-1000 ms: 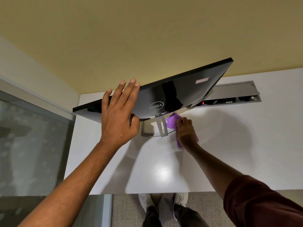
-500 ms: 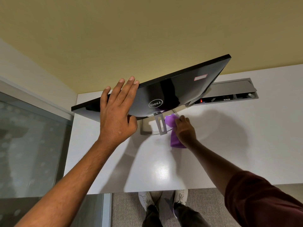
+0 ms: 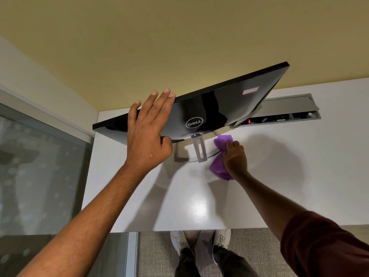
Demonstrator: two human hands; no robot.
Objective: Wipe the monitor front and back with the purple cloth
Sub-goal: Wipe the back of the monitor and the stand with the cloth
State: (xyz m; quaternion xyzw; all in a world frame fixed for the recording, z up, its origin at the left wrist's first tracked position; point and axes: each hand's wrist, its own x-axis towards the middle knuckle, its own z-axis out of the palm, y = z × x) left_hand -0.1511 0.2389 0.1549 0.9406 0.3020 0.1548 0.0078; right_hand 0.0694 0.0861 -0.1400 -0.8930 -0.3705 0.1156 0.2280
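Grey carpet and two shoes (image 3: 201, 241) nearest, below the desk (image 3: 299, 186) edge. White desktop, glossy. Right hand (image 3: 235, 159) closed around the purple cloth (image 3: 219, 168), cloth bunched beside the silver stand (image 3: 197, 149). Left hand (image 3: 148, 136) open, flat on the monitor (image 3: 219, 108) back, fingers over its top edge. Monitor tilted, glossy black. Open cable tray (image 3: 283, 112) behind.

A white desk sitting in the corner of a yellow-walled room.
A mustard-yellow wall (image 3: 159, 37) is filling the upper view, a frosted glass partition (image 3: 40, 166) is running along the left, overhead light is glaring off the glossy white desk (image 3: 299, 186), an open grey cable hatch (image 3: 287, 108) is showing, and grey carpet (image 3: 155, 256) is lying below.
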